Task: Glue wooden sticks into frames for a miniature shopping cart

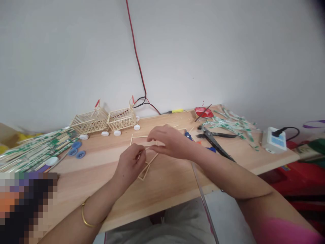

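Observation:
Over the middle of the table, both hands come together at a small frame of thin wooden sticks (140, 137). My left hand (132, 161) is closed, its fingertips pinched on a thin wooden stick, most of which the fingers hide. My right hand (167, 141) reaches in from the right, palm down; a gap shows between its thumb and its bent fingers, and the thumb tip is close to the left fingertips. Below the hands lies a narrow wooden stick frame (145, 172), slanting down to the left. The hands cover part of both frames.
Two stick-built carts (122, 118) with white wheels stand against the wall. Bundled sticks (38, 145) and blue bottle caps (80, 154) lie left. To the right are pliers (214, 144), a blue glue gun (188, 135), a red dish (203, 112), green-white wrappers (236, 123) and a power socket box (274, 139).

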A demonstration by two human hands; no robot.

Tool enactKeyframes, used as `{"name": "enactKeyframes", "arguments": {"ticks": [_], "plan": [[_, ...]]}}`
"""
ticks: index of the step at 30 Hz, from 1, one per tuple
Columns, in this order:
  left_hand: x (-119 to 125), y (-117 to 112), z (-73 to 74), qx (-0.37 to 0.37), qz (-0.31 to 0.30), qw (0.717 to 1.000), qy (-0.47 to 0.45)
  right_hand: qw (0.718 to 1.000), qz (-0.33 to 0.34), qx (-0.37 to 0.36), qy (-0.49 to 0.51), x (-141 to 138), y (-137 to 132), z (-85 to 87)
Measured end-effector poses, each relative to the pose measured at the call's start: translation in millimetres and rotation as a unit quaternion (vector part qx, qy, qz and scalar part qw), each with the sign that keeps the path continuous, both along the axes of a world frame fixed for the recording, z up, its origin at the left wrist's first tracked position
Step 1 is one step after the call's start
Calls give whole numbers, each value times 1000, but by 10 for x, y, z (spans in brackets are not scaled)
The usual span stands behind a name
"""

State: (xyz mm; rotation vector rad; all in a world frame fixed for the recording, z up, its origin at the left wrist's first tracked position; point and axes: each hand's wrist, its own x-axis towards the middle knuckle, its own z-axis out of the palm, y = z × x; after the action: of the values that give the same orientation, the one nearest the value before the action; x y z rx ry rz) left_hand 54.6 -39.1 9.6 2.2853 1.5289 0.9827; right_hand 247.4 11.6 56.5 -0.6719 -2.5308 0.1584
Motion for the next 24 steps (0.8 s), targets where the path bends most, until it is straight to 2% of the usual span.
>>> {"name": "enactKeyframes", "arguments": {"ticks": [2, 5, 7, 8, 10, 11, 13, 15, 17, 19, 24], "plan": [[-49, 2, 11, -11, 7, 1000, -26, 1000, -28, 7, 10, 116, 0, 194], [-88, -31, 47, -19, 5, 998, -66, 991, -131, 13, -30, 410, 11, 442], [-87, -62, 66, -14, -3, 996, -85, 973, -215, 3, -81, 681, 14, 505], [-83, -77, 72, -10, -6, 996, -94, 955, -276, 2, -111, 830, 9, 497], [-69, -101, 77, -6, -13, 994, -109, 902, -382, -21, -201, 1132, -20, 412], [-62, -109, 76, -6, -15, 993, -116, 870, -425, -57, -241, 1276, -45, 343], [-49, -121, 72, -6, -18, 992, -124, 821, -477, -132, -285, 1527, -106, 182], [-37, -128, 66, -6, -19, 992, -126, 789, -505, -187, -296, 1711, -168, 27], [-27, -136, 60, -6, -19, 992, -126, 781, -517, -203, -285, 1827, -203, -93], [-20, -143, 53, -3, -17, 992, -124, 790, -511, -204, -272, 1885, -197, -166], [-38, -145, 33, 15, -6, 993, -118, 805, -478, -222, -272, 1945, -68, -224]]}}
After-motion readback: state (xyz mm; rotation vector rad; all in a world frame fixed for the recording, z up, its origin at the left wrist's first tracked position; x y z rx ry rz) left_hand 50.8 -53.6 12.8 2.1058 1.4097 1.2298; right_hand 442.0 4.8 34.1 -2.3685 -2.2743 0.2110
